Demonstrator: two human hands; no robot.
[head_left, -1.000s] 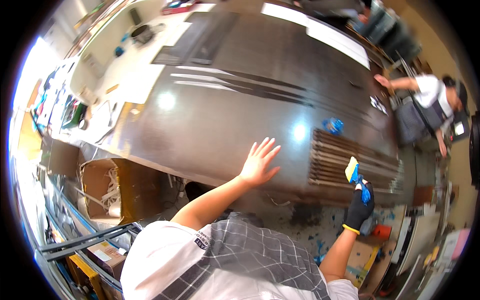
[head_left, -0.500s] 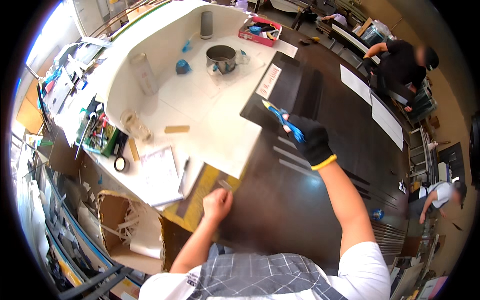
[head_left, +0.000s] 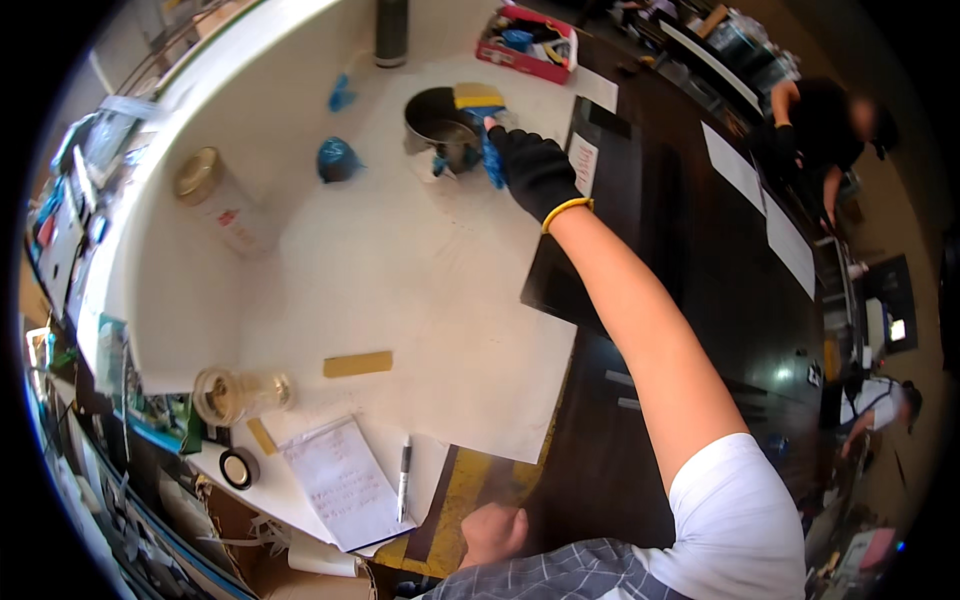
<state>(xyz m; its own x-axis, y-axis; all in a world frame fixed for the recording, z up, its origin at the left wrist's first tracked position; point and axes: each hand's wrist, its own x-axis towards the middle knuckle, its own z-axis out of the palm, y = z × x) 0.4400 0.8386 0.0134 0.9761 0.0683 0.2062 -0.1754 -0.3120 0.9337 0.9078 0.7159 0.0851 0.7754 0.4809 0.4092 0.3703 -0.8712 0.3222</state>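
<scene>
My right hand [head_left: 540, 172], in a black glove with a yellow cuff, is closed on a brush [head_left: 481, 97] with a wide yellow head and a blue covering on its handle. The brush head sits over the right rim of a round metal pot [head_left: 428, 112], which is dark inside. My bare left hand [head_left: 495, 533] is curled into a fist by the near table edge, beside a yellow striped strip [head_left: 455, 500]. Whatever it may hold is hidden.
On the white surface are a bundled blue wad [head_left: 338, 160], clear jars [head_left: 222, 398], a notepad [head_left: 345, 485], a marker [head_left: 404, 480] and a tape roll [head_left: 239, 468]. A red box [head_left: 525, 45] stands at the back. Dark panels [head_left: 610, 215] lie right; two people are beyond.
My right hand has moved left and away from me, carrying the brush from over the dark panel to the metal pot. My view has shifted closer; the left hand stays a fist.
</scene>
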